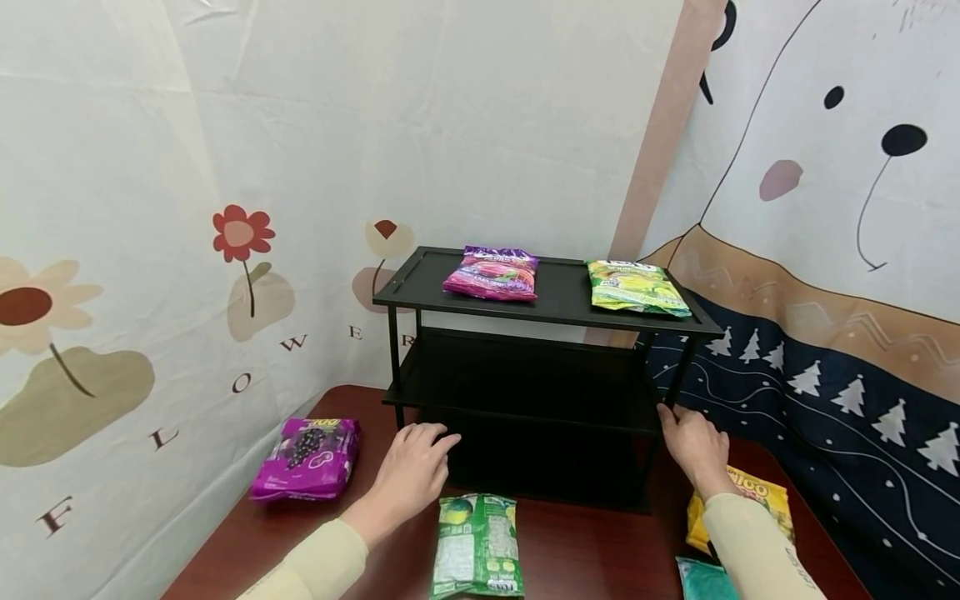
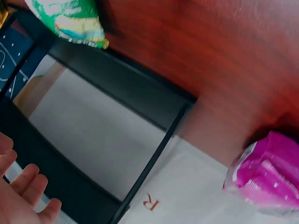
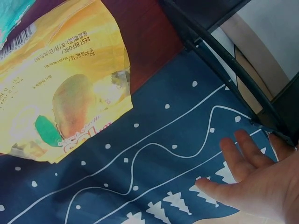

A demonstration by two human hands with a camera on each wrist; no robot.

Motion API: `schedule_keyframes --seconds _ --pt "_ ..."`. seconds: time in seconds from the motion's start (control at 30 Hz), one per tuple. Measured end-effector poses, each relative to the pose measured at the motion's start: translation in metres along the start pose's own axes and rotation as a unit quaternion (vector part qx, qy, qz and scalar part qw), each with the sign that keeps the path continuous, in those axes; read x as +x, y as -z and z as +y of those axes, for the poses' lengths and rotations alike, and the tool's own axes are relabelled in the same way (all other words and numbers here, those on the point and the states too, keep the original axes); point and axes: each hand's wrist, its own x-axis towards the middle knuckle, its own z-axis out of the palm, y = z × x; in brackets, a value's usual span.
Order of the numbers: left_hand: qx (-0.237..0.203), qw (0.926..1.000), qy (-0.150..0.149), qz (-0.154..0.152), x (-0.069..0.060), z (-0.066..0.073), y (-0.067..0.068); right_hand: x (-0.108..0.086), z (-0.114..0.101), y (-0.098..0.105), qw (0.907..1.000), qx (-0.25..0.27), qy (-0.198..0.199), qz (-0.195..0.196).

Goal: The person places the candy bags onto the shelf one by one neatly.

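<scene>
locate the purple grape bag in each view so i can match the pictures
Head: lower left, the purple grape bag lies on the table, left of the black shelf.
Left wrist: lower right, cut off by the right edge.
Right wrist: not in it.
Shared landmark: the black shelf, partly visible in both wrist views.

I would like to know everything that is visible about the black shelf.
The black shelf has three rectangular tiers joined by slim posts; it looks like dark-coated metal. It stands upright on the reddish-brown table. A purple-pink bag and a yellow-green bag lie on its top tier. The right hand appears to touch its right front post; whether the left hand touches it is unclear.
</scene>
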Motion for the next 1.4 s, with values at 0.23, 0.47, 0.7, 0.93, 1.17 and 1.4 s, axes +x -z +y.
schedule_keyframes --seconds 0.23,0.47,0.7,0.93,1.17,1.4 --pt "-0.001 0.9992 -0.005 -0.041 -0.014 0.007 -0.010 -0.002 -0.001 -0.001 1.0000 0.004 -0.005 0.000" --pt "-0.015 0.9964 -0.025 -0.080 -0.026 0.012 -0.019 0.000 -0.001 -0.001 0.9999 0.005 -0.009 -0.004" --pt "-0.042 0.9833 -0.012 -0.176 -0.028 0.018 -0.020 0.000 -0.001 0.000 0.9999 0.004 -0.014 -0.008" --pt "-0.062 0.9652 0.010 -0.254 -0.031 0.021 -0.024 0.000 -0.002 0.000 0.9999 0.006 -0.011 -0.003" --pt "-0.062 0.9505 0.018 -0.304 -0.036 0.023 -0.032 -0.001 -0.002 -0.001 1.0000 0.007 -0.007 0.000" --pt "-0.070 0.9435 0.032 -0.322 -0.039 0.026 -0.037 0.000 -0.001 -0.002 0.9999 0.009 -0.006 0.009"
